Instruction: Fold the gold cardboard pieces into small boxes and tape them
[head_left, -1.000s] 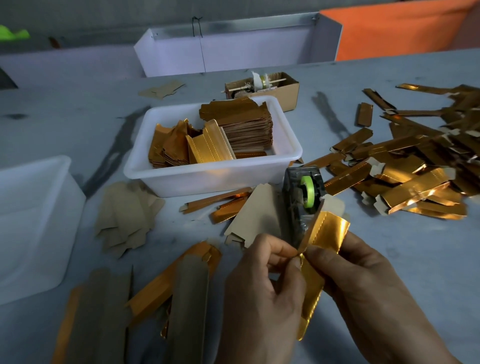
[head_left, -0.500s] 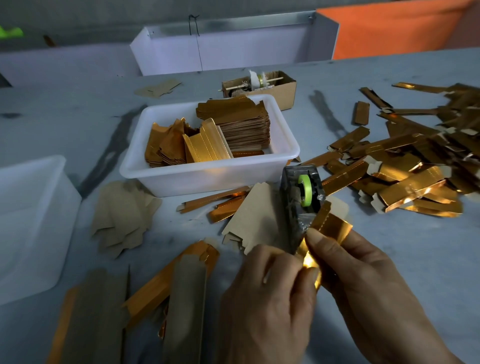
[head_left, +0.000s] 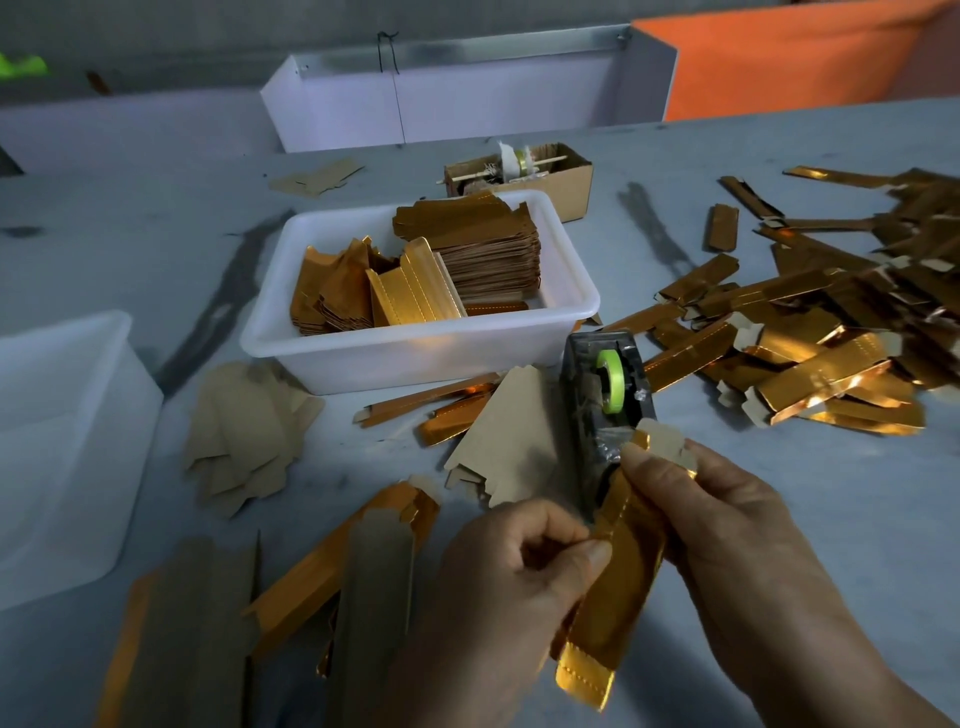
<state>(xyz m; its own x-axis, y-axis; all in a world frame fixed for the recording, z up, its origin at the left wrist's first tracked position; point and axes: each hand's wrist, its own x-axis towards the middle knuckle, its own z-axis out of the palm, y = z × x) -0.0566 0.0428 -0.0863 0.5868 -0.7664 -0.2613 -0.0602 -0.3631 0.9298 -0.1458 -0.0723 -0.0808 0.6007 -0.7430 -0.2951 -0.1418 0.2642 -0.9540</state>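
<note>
Closest in, both hands are on one gold cardboard piece (head_left: 618, 561), held up above the bench (head_left: 831, 519): the left hand (head_left: 498, 587) has its grip pinched on the left edge of the strip, thumb and forefinger closed on it, while the right hand (head_left: 737, 545) grasps the upper part from the right, thumb pressed across the fold near the top flap. The lower end of the strip hangs free, shiny side out. Just beyond the fingers stands a dark tape dispenser (head_left: 605, 395) with a green-cored roll, its front end touching or nearly touching the held piece. To the left of it lie flat blanks (head_left: 514, 447), plain side up, and more long folded pieces (head_left: 332, 566) along the near edge. Further back, a white tub (head_left: 415, 353) holds stacked gold blanks. Off to the right, a heap of folded gold boxes (head_left: 810, 332) sprawls across the bench. A small brown carton (head_left: 566, 176) sits behind the tub.
</note>
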